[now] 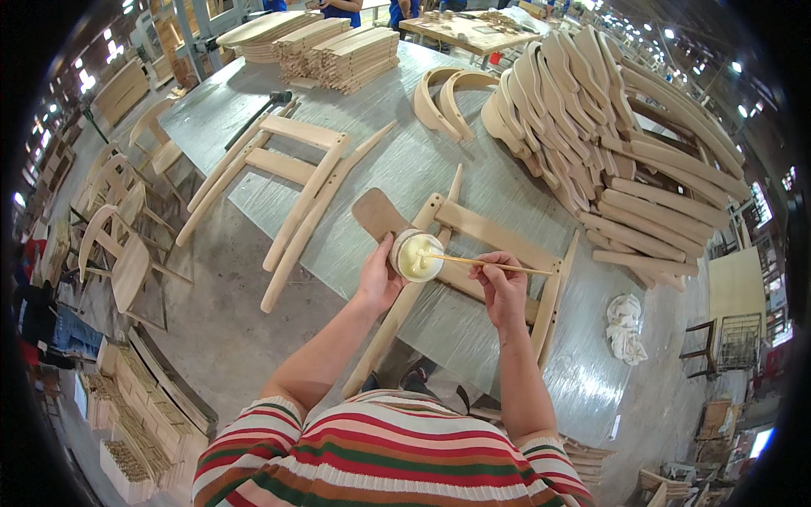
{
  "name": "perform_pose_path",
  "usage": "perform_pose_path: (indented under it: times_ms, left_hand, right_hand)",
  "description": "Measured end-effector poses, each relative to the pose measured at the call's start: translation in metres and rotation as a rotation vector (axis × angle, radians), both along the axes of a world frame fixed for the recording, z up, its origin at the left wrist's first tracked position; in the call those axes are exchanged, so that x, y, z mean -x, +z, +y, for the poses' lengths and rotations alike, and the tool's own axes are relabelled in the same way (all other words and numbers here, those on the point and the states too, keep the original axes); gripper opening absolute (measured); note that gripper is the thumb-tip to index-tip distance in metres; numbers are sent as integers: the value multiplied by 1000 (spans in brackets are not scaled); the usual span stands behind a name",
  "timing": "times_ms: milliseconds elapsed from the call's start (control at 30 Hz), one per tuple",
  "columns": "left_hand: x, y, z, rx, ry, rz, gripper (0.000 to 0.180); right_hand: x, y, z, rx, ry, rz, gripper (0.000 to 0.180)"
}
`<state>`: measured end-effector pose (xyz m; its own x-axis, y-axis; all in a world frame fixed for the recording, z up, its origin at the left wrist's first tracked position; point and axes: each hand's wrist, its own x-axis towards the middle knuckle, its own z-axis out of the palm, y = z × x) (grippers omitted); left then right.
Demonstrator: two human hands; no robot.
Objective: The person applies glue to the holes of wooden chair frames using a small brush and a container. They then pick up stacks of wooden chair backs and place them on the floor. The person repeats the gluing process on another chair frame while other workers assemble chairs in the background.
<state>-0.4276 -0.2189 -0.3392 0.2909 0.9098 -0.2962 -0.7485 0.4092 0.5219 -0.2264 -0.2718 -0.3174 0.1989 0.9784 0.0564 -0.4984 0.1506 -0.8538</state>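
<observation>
My left hand is wrapped round a small round cup of thick, pale yellow, glue-like paste. A flat brown wooden piece with a rounded end juts out beyond the cup; whether my left fingers also grip it, I cannot tell. Pinched in my right hand is a thin wooden stick, its left end in the paste. Below both hands lies a pale wooden chair frame, with two crossbars between its legs. Another such frame rests farther left.
The table has a shiny, film-like covering. Curved chair parts are piled at the right, near a crumpled white cloth. Stacked wooden slats, two curved pieces and a dark mallet-like tool lie toward the back. Chairs stand at left.
</observation>
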Motion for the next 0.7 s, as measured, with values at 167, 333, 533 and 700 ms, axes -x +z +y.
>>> perform_pose_path:
  times_ms: [167, 333, 533, 700]
  left_hand:
    - [-26, -13, 26, 47, -47, 19, 37]
    - [-51, -28, 54, 106, -48, 5, 40]
    - [-55, -63, 86, 170, -85, -20, 46]
    - [-37, -81, 72, 248, -31, 144, 44]
  right_hand:
    - [-16, -28, 29, 128, -84, 94, 3]
    - [-27, -58, 57, 383, -115, 290, 14]
    - [-42, -53, 98, 241, -121, 163, 15]
    - [-50, -37, 140, 46, -196, -337, 14]
